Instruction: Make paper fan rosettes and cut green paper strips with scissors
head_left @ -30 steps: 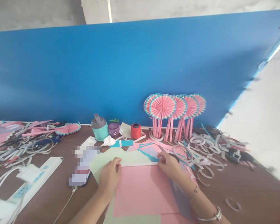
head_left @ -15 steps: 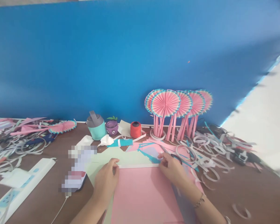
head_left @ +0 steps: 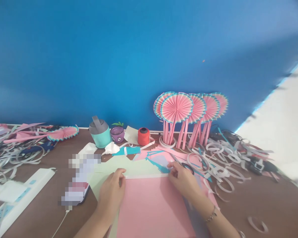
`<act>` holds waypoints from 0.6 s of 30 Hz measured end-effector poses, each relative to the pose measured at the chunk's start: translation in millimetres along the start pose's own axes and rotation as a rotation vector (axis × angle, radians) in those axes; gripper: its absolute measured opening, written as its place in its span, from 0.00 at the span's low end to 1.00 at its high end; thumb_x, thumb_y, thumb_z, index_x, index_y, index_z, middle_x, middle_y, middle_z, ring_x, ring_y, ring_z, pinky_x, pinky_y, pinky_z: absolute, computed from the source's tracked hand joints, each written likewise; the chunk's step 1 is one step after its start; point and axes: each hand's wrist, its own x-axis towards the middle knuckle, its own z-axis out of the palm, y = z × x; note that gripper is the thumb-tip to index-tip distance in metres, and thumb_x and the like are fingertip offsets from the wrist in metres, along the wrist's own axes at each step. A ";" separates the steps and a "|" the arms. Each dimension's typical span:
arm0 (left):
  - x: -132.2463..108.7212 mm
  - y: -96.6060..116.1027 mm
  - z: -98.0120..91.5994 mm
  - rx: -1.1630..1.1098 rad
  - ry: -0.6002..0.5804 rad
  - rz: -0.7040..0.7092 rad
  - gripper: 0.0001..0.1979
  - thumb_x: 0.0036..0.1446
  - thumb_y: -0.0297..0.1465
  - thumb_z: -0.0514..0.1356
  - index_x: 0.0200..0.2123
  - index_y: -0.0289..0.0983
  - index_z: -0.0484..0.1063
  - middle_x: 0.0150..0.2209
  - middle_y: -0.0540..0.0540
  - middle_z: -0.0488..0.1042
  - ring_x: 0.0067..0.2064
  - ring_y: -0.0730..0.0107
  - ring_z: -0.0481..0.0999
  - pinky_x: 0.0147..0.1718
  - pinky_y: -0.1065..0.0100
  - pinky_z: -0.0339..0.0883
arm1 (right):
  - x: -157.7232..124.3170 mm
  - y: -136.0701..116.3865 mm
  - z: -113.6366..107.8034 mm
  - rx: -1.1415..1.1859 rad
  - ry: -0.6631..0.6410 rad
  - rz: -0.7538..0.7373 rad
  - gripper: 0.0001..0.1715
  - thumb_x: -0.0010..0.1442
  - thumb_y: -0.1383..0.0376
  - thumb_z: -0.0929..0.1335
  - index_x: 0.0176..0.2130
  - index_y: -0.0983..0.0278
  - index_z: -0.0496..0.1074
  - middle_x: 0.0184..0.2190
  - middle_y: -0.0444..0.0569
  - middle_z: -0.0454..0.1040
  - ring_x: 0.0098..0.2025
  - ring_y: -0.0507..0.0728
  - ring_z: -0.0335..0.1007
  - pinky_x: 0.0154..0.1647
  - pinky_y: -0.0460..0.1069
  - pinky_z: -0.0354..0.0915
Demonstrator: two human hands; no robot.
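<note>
Left hand (head_left: 111,191) curling at left end of narrow white strip (head_left: 146,176), right hand (head_left: 183,180) curling at right end; thumbs and fingertips bunching close (pinching or merely touching, cannot tell). Flat pink rectangular paper sheet (head_left: 154,208) lying between hands, below strip, overlapping pale green paper (head_left: 124,166). Purple round cup (head_left: 117,135) showing white ring mark; rectangular phone (head_left: 80,181) displaying pixelated screen, writing unreadable. Pink pleated-paper fans (head_left: 176,107) standing beyond right hand.
</note>
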 end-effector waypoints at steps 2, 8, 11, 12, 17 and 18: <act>-0.2 1.5 -0.9 0.009 -0.006 -0.008 0.13 0.55 0.27 0.48 0.41 0.41 0.67 0.33 0.49 0.76 0.37 0.66 0.75 0.32 0.67 0.63 | -0.6 -1.3 -1.2 0.001 0.002 0.004 0.18 0.49 0.74 0.61 0.40 0.62 0.68 0.25 0.42 0.73 0.29 0.53 0.68 0.27 0.44 0.52; 0.2 4.6 -1.7 0.017 -0.027 -0.005 0.13 0.56 0.27 0.48 0.42 0.40 0.67 0.34 0.48 0.75 0.38 0.65 0.75 0.34 0.67 0.63 | -2.1 -6.0 -2.5 -0.007 0.011 0.015 0.18 0.49 0.74 0.60 0.40 0.62 0.68 0.25 0.43 0.72 0.30 0.53 0.68 0.27 0.44 0.52; 0.6 3.2 -0.6 0.028 -0.026 -0.007 0.13 0.56 0.27 0.48 0.42 0.41 0.67 0.34 0.49 0.75 0.38 0.65 0.75 0.34 0.67 0.63 | -1.9 -5.4 -0.8 -0.022 0.020 0.013 0.19 0.49 0.75 0.60 0.40 0.62 0.68 0.24 0.43 0.72 0.29 0.53 0.68 0.26 0.44 0.51; 0.7 2.5 -0.3 0.030 -0.025 -0.004 0.13 0.56 0.27 0.48 0.42 0.41 0.67 0.34 0.49 0.75 0.38 0.65 0.75 0.34 0.67 0.63 | -1.7 -4.8 -0.1 -0.028 0.025 0.013 0.19 0.49 0.75 0.60 0.40 0.62 0.69 0.24 0.43 0.72 0.29 0.53 0.68 0.26 0.44 0.51; 0.8 0.8 -0.1 0.031 -0.013 0.013 0.13 0.56 0.27 0.48 0.42 0.41 0.67 0.33 0.50 0.75 0.37 0.66 0.75 0.33 0.68 0.63 | -1.9 -3.5 0.9 -0.043 0.043 -0.008 0.18 0.50 0.74 0.60 0.40 0.62 0.69 0.25 0.43 0.73 0.29 0.53 0.68 0.27 0.44 0.51; 0.8 0.8 -0.3 0.034 -0.009 0.013 0.12 0.56 0.27 0.48 0.41 0.41 0.67 0.33 0.50 0.75 0.36 0.66 0.75 0.33 0.68 0.63 | -2.1 -4.0 0.5 -0.046 0.042 -0.009 0.18 0.50 0.74 0.60 0.40 0.62 0.69 0.25 0.43 0.73 0.29 0.53 0.68 0.27 0.44 0.51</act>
